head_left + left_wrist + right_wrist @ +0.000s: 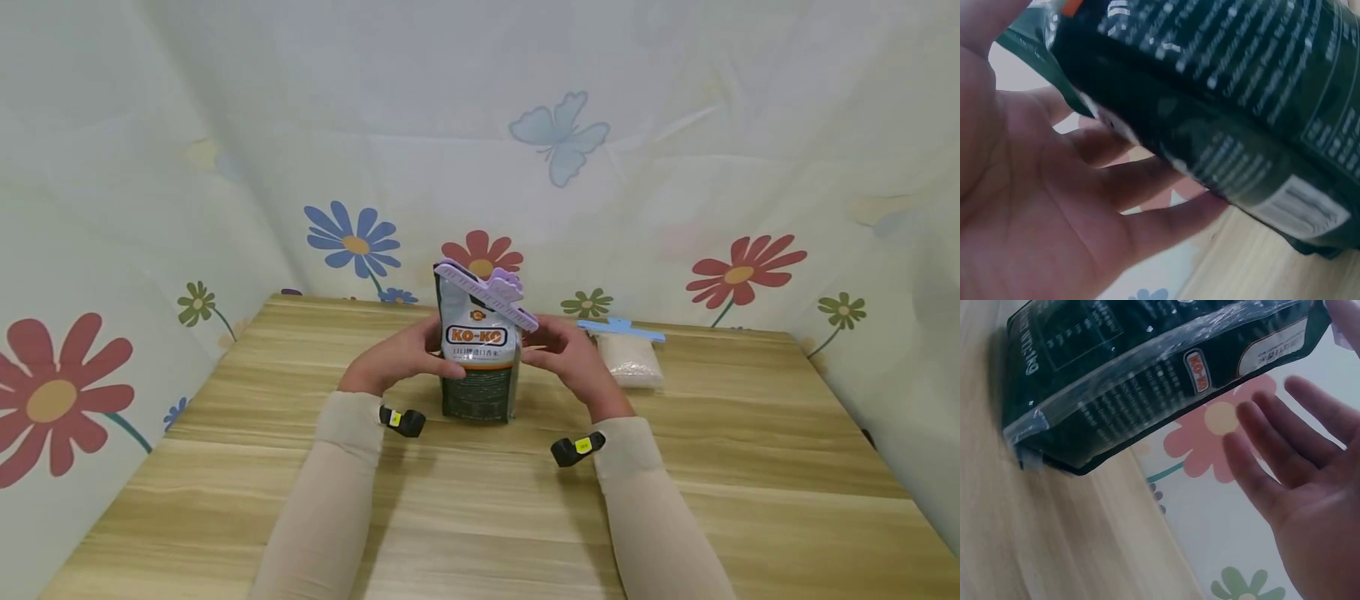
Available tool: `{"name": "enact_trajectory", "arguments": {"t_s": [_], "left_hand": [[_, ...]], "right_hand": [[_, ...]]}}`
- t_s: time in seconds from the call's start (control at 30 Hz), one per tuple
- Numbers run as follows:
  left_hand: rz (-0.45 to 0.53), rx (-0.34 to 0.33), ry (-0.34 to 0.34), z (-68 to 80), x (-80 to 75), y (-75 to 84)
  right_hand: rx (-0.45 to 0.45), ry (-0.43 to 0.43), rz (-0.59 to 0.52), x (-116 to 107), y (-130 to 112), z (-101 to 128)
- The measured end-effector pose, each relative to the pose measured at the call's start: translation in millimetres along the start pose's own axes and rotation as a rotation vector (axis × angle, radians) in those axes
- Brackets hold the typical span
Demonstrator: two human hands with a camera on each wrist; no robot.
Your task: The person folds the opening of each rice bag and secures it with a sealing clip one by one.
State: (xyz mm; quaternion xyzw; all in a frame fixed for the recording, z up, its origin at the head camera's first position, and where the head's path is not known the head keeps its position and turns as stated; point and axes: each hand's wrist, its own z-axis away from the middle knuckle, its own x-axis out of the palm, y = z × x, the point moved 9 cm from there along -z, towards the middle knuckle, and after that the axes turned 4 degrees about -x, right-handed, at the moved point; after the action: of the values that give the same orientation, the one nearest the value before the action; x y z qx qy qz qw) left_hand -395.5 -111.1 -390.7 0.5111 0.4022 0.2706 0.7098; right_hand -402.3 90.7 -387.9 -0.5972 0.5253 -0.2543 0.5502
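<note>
A dark green and silver KO-KO rice bag (480, 392) stands upright at the middle of the wooden table. Across its folded top, a lilac sealing clip (487, 292) slants down to the right. My left hand (401, 357) grips the bag's left side, thumb on the front and fingers reaching behind, as the left wrist view also shows. On the other side is my right hand (566, 358), its thumb near the bag's upper right edge under the clip. In the right wrist view, its fingers (1275, 440) are extended and apart from the bag.
Behind my right hand, a clear bag of white grains (630, 362) closed with a blue clip (622, 328) lies on the table (480, 508). A flower-printed curtain (420, 150) hangs along the table's back and sides.
</note>
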Motion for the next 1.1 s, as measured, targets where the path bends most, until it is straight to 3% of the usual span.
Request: {"name": "enact_trajectory", "arguments": {"t_s": [0.17, 0.33, 0.67, 0.9, 1.1], "left_hand": [[-0.009, -0.029, -0.035, -1.2, 1.0, -8.5], [0.005, -0.053, -0.048, -4.4, 2.9, -15.2], [-0.004, -0.051, 0.021, -10.9, 1.3, -12.0], [0.018, -0.032, 0.05, -18.4, 9.1, -7.5], [0.017, -0.033, 0.141, -27.4, 13.1, -6.3]], "right_hand": [[0.012, -0.103, 0.033, 14.5, 4.5, 0.8], [0.039, -0.137, 0.032, 25.5, 11.1, 0.9], [0.048, -0.073, 0.083, 25.4, 7.3, 1.3], [0.085, -0.027, 0.094, 13.4, 12.6, 3.5], [0.087, -0.011, 0.042, -0.6, 18.5, 2.1]]}}
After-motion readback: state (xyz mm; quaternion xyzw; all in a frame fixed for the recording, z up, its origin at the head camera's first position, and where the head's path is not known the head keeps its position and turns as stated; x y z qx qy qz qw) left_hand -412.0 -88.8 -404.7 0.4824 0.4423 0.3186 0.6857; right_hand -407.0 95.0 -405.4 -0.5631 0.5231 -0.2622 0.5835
